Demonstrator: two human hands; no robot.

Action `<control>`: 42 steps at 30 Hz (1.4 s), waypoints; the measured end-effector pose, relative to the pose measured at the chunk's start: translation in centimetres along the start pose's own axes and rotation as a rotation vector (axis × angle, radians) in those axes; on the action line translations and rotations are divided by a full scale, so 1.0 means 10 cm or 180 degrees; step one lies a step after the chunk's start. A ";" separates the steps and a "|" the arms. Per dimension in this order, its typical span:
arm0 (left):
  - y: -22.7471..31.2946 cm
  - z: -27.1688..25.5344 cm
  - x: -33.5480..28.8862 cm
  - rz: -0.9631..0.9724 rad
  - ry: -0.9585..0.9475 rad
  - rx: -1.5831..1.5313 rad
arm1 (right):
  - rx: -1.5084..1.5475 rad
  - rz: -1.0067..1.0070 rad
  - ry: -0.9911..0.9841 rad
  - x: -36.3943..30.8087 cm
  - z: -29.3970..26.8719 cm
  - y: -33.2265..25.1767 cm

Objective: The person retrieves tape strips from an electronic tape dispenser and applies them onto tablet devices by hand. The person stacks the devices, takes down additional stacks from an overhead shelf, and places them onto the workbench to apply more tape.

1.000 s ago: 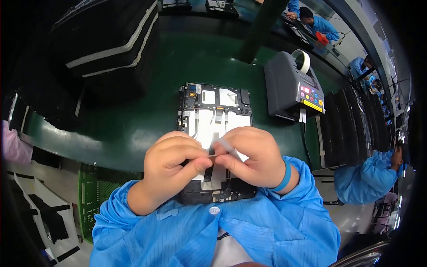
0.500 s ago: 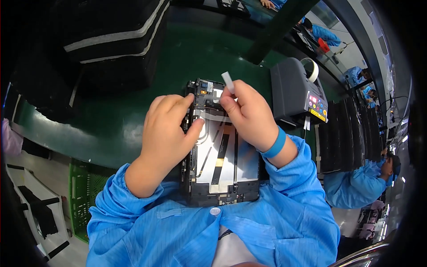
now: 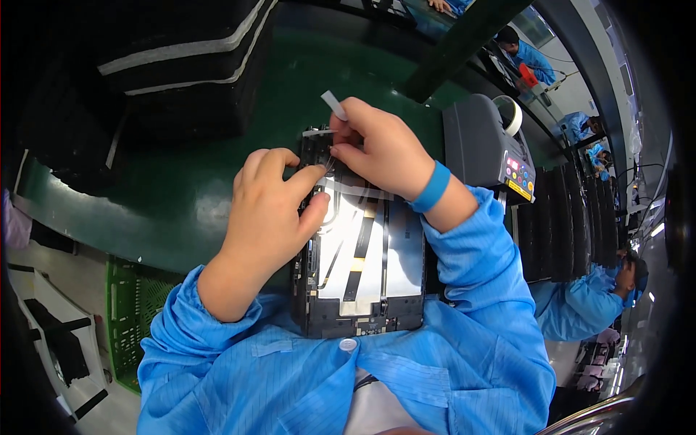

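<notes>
An opened tablet (image 3: 403,272), with its silver inner plate and black ribbon cable showing, lies in front of me, its near end against my jacket. My left hand (image 3: 270,206) rests along its upper left edge, fingers apart, index fingertip and thumb on the inner parts. Pinched in my right hand (image 3: 380,148) is a short whitish tape strip (image 3: 333,105), which sticks up above the fingers over the tablet's far end. A clear strip (image 3: 355,190) crosses the silver plate below my fingers. Thin wire-like lines show between both hands; their kind is unclear.
A grey tape dispenser (image 3: 475,148) carrying a white tape roll (image 3: 510,116) stands to the right on the green table (image 3: 312,65). Black stacked foam blocks (image 3: 181,94) rise at the far left. A green crate (image 3: 134,319) sits low left. Co-workers in blue are farther right.
My right hand has moved left and slightly away from me with the tape strip, over the tablet's far left corner. My left index finger has shifted inward from the edge.
</notes>
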State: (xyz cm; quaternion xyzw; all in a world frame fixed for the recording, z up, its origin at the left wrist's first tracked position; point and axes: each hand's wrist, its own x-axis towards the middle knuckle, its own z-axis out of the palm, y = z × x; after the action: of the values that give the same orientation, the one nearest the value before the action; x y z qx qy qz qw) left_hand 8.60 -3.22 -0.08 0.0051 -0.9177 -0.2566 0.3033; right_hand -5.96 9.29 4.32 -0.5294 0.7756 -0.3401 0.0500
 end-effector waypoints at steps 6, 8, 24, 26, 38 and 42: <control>-0.01 -0.02 -0.02 0.0039 0.0024 0.0065 | -0.0132 0.0529 -0.0168 0.00 0.04 -0.06; -0.02 -0.03 -0.01 0.0029 -0.0080 0.0066 | -0.0247 0.0949 -0.0154 -0.03 0.05 -0.07; -0.09 0.03 0.04 -0.0147 -0.0542 -0.0286 | -0.0321 -0.0609 -0.0576 0.00 -0.13 0.01; -0.11 0.04 0.05 -0.0199 -0.0515 -0.0335 | -0.0753 -0.0772 -0.0510 0.05 -0.05 -0.03; -0.14 0.07 0.02 -0.0281 -0.0458 -0.0522 | -0.0179 0.0043 -0.0147 -0.12 0.02 0.08; -0.16 0.07 0.01 -0.0314 -0.0493 -0.0572 | 0.0910 0.0601 0.0066 -0.12 -0.01 0.14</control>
State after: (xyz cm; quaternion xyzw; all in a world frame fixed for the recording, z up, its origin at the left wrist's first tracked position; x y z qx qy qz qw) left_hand 7.87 -4.30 -1.23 0.0032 -0.9103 -0.3521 0.2177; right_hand -6.53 10.65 3.22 -0.4381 0.7661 -0.4462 0.1486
